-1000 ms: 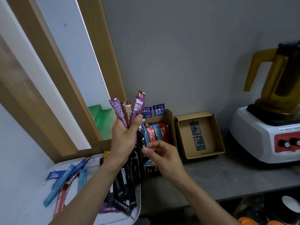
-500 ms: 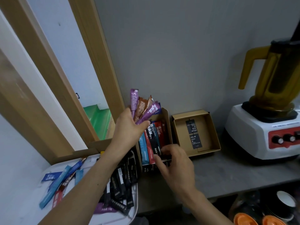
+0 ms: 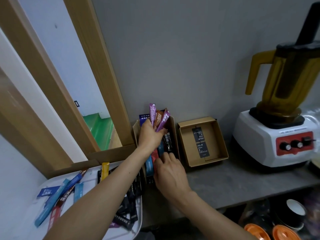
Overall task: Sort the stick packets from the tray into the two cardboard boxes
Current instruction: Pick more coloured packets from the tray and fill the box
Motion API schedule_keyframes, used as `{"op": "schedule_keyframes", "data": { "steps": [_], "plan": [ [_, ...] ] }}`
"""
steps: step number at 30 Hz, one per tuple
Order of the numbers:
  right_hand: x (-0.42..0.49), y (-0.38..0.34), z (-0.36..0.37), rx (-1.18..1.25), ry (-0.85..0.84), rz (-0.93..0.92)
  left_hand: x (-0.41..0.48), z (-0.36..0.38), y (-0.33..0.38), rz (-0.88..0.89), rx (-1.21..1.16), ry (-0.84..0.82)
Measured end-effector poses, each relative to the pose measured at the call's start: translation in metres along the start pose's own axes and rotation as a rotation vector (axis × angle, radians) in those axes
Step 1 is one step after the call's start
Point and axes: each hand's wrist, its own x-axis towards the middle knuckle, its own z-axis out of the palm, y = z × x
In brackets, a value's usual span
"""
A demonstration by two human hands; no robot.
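Note:
My left hand point(image 3: 150, 135) grips a bunch of purple and brown stick packets point(image 3: 158, 118) upright over the left cardboard box point(image 3: 172, 134), which stands against the wall with blue, red and black packets in it. My right hand point(image 3: 168, 172) reaches into the near end of that box, fingertips on the packets there; whether it pinches one I cannot tell. The right cardboard box point(image 3: 214, 135) lies open beside it, holding only two black labels. The white tray point(image 3: 136, 227) at the lower left carries several blue, red, yellow and black packets, partly hidden by my left forearm.
A white blender base with a yellow jug point(image 3: 280, 129) stands on the grey counter point(image 3: 242, 181) to the right. Wooden window frames point(image 3: 90, 80) run along the left. Below the counter edge sit orange lids point(image 3: 270, 233) and a dark cup point(image 3: 294, 212).
My left hand has lowered the purple and brown packets from mid-air down over the left box. My right hand has moved forward from open air into the near end of that box.

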Motion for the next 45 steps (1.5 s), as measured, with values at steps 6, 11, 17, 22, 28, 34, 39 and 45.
{"op": "schedule_keyframes", "data": {
  "steps": [6, 11, 17, 22, 28, 34, 39, 45],
  "plan": [
    [0.006, -0.004, 0.004, 0.038, -0.043, 0.034, -0.003, 0.004, -0.006, 0.004, -0.058, 0.034],
    [0.008, -0.004, 0.005, 0.090, -0.040, 0.074, -0.006, 0.000, -0.006, 0.023, -0.064, 0.051],
    [0.004, 0.003, 0.004, 0.234, 0.041, 0.086, -0.026, -0.026, 0.014, 0.012, -0.239, -0.026],
    [0.006, 0.010, -0.023, 0.850, 0.177, 0.334, -0.060, -0.051, 0.013, -0.064, -0.452, -0.074],
    [0.023, 0.006, -0.068, 1.475, 0.196, 0.461, -0.085, -0.067, 0.000, -0.100, -0.451, -0.136],
    [0.033, 0.005, -0.082, 1.540, -0.021, 0.471, -0.090, -0.068, -0.008, -0.067, -0.362, -0.153],
    [0.032, 0.010, -0.083, 1.686, -0.001, 0.546, -0.091, -0.074, -0.005, -0.047, -0.331, -0.037],
    [0.028, 0.026, -0.083, 1.801, 0.050, 0.567, -0.092, -0.088, -0.013, -0.017, -0.326, -0.027]
  ]
}}
